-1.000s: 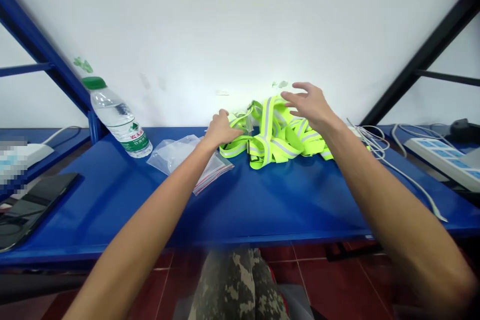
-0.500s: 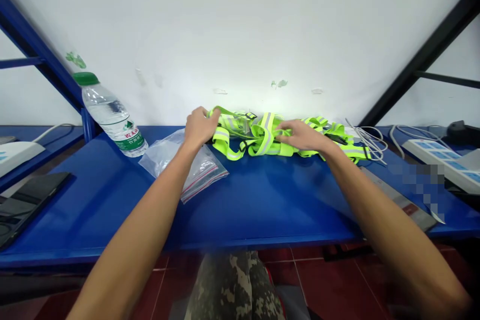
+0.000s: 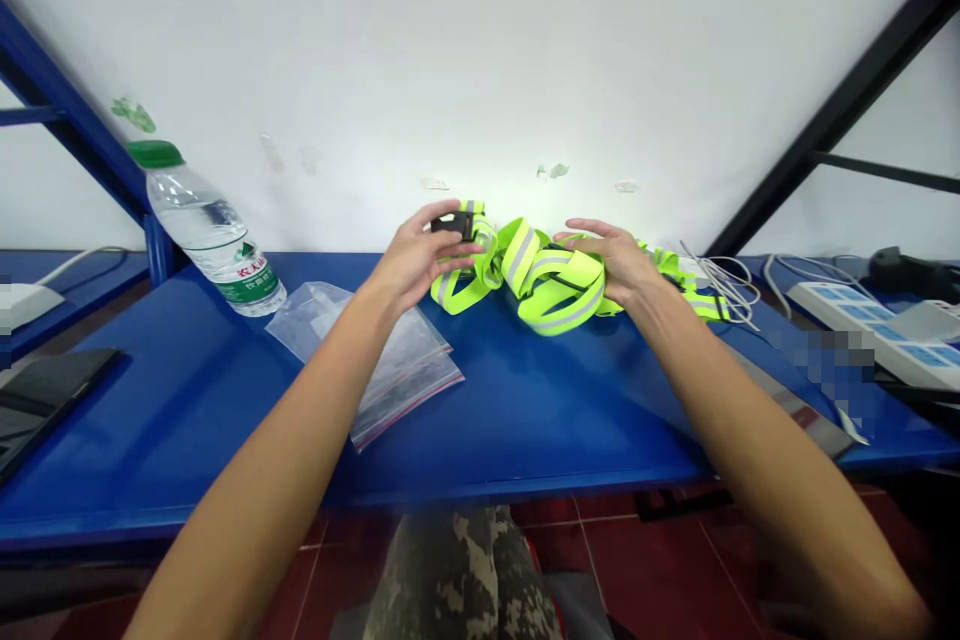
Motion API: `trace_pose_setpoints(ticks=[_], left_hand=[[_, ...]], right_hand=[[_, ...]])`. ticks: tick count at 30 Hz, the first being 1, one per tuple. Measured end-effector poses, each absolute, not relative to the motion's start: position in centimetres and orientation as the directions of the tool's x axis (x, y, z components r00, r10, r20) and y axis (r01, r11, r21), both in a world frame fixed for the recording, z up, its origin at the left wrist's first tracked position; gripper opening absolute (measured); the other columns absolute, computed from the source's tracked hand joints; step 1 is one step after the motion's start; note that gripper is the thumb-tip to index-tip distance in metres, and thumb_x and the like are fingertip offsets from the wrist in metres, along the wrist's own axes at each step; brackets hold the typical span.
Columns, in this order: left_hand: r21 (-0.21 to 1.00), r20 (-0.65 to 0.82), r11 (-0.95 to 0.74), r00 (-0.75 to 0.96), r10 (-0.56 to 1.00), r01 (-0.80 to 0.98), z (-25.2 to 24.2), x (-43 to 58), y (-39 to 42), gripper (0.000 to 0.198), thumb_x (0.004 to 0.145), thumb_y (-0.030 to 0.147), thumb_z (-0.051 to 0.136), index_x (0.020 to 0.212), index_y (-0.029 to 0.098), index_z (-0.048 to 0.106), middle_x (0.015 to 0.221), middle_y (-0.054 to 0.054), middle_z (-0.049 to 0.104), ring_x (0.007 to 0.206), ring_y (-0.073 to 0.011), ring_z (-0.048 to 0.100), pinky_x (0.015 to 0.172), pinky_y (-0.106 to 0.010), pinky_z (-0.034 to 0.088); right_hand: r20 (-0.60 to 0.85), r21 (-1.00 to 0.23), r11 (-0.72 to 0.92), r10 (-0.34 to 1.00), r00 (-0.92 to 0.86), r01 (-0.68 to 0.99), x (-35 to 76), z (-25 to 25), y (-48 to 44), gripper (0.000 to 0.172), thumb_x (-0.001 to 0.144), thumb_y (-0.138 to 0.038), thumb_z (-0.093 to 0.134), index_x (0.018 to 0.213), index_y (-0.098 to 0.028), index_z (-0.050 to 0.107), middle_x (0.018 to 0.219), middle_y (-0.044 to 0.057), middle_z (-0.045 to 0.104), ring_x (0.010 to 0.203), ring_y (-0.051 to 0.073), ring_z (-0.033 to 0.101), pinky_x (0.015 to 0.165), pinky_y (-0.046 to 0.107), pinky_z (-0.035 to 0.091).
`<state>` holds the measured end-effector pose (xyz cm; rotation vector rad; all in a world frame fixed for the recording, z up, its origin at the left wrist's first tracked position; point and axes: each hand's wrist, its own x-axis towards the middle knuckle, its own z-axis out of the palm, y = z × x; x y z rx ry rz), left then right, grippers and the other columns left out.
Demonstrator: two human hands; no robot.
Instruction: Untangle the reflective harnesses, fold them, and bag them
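A black plastic buckle (image 3: 454, 224) is held between the thumb and fingers of my left hand (image 3: 409, 260), raised just off the tabletop. It is joined to a fluorescent yellow-green reflective strap (image 3: 517, 255) with a grey stripe, which lies in a tangle of loops between my hands. At the right end of these loops is my right hand (image 3: 619, 260), fingers stretched out and apart, touching the webbing. Part of its thumb side is hidden by a loop. Further yellow-green straps (image 3: 675, 267) lie behind and right of that hand. Below my left hand are clear zip bags (image 3: 405, 380).
On the blue table (image 3: 525, 420), a water bottle (image 3: 214, 235) stands at left and a dark phone-like slab (image 3: 49, 400) lies near the left edge. White cable (image 3: 739, 290), a flat grey panel (image 3: 795, 410) and a power strip (image 3: 877, 325) are at right. A white wall (image 3: 480, 70) rises behind.
My left hand has brought the black buckle up from the pile. My right hand has opened and shifted slightly right; the loops between the hands now bulge nearer me. The bags have shifted and spread apart.
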<state>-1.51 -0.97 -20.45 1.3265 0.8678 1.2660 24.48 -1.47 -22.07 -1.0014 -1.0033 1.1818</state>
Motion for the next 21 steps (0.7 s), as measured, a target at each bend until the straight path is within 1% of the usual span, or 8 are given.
trace_pose_setpoints(ticks=[2, 5, 7, 10, 12, 14, 18, 21], left_hand=[[0.962, 0.245, -0.254, 0.098, 0.965, 0.099, -21.9, -1.0, -0.7, 0.045, 0.073, 0.015, 0.062, 0.118, 0.016, 0.064, 0.098, -0.010, 0.071, 0.076, -0.0206, 0.072, 0.072, -0.034, 0.058], [0.810, 0.394, -0.375, 0.056, 0.917, 0.450, -23.6, -0.7, -0.5, 0.041, 0.078, 0.027, 0.064, 0.117, 0.015, 0.069, 0.104, -0.011, 0.072, 0.086, -0.0240, 0.070, 0.084, -0.038, 0.055], [0.740, 0.429, -0.422, 0.115, 0.896, 0.524, -24.2, -0.4, -0.8, 0.043, 0.081, 0.038, 0.064, 0.119, 0.016, 0.069, 0.113, -0.011, 0.071, 0.102, -0.0264, 0.067, 0.095, -0.039, 0.051], [0.644, 0.428, -0.492, 0.257, 0.867, 0.585, -24.6, 0.6, -2.0, 0.054, 0.081, 0.053, 0.065, 0.124, 0.020, 0.068, 0.123, -0.011, 0.068, 0.115, -0.0302, 0.062, 0.098, -0.040, 0.048], [0.532, 0.451, -0.582, 0.377, 0.809, 0.614, -24.9, 1.6, -2.9, 0.051, 0.078, 0.057, 0.067, 0.115, 0.021, 0.073, 0.121, -0.011, 0.068, 0.112, -0.0323, 0.062, 0.095, -0.041, 0.048], [0.467, 0.462, -0.659, 0.472, 0.751, 0.590, -25.2, 2.4, -3.4, 0.037, 0.079, 0.053, 0.067, 0.096, 0.022, 0.078, 0.107, -0.010, 0.072, 0.098, -0.0299, 0.066, 0.087, -0.039, 0.050], [0.592, 0.469, -0.609, 0.389, 0.793, 0.529, -25.6, 2.6, -2.9, 0.024, 0.084, 0.036, 0.060, 0.075, 0.021, 0.077, 0.077, -0.004, 0.074, 0.069, -0.0199, 0.064, 0.067, -0.031, 0.048], [0.710, 0.482, -0.522, 0.215, 0.849, 0.472, -25.2, 1.8, -2.1, 0.023, 0.081, 0.034, 0.061, 0.070, 0.019, 0.075, 0.071, -0.002, 0.072, 0.062, -0.0176, 0.062, 0.058, -0.028, 0.045]], right_hand=[[0.073, -0.960, 0.094, 0.993, 0.088, -0.263, 24.1, -22.8, -1.4, 0.035, 0.058, -0.011, 0.079, 0.090, -0.017, 0.066, 0.089, 0.005, 0.073, 0.074, 0.017, 0.070, 0.067, 0.031, 0.060], [0.098, -0.954, 0.105, 0.994, 0.038, -0.282, 23.9, -23.5, -1.6, 0.040, 0.055, -0.011, 0.080, 0.091, -0.018, 0.065, 0.093, 0.003, 0.072, 0.074, 0.016, 0.070, 0.071, 0.032, 0.060], [0.118, -0.944, 0.116, 0.993, 0.012, -0.308, 24.0, -23.6, -2.0, 0.043, 0.053, -0.010, 0.080, 0.092, -0.020, 0.064, 0.097, 0.002, 0.071, 0.077, 0.017, 0.071, 0.075, 0.034, 0.061], [0.105, -0.925, 0.101, 0.994, 0.008, -0.366, 23.6, -23.5, -2.7, 0.037, 0.054, -0.009, 0.075, 0.087, -0.020, 0.064, 0.096, 0.002, 0.070, 0.081, 0.020, 0.071, 0.078, 0.038, 0.061], [0.088, -0.916, 0.082, 0.996, 0.004, -0.393, 23.2, -23.4, -3.1, 0.031, 0.055, -0.009, 0.069, 0.084, -0.019, 0.064, 0.094, 0.002, 0.069, 0.079, 0.020, 0.071, 0.080, 0.041, 0.061], [0.093, -0.916, 0.082, 0.996, -0.010, -0.392, 22.7, -23.4, -3.3, 0.027, 0.056, -0.009, 0.064, 0.082, -0.019, 0.064, 0.093, 0.003, 0.069, 0.080, 0.022, 0.071, 0.081, 0.043, 0.061], [0.109, -0.935, 0.094, 0.994, -0.023, -0.341, 22.7, -23.5, -3.5, 0.021, 0.059, -0.013, 0.064, 0.079, -0.016, 0.068, 0.100, 0.008, 0.071, 0.087, 0.024, 0.071, 0.081, 0.042, 0.060], [0.086, -0.981, 0.077, 0.996, -0.039, -0.180, 23.2, -23.6, -3.6, 0.027, 0.062, -0.019, 0.073, 0.089, -0.016, 0.073, 0.095, 0.008, 0.073, 0.085, 0.023, 0.071, 0.082, 0.038, 0.058]])
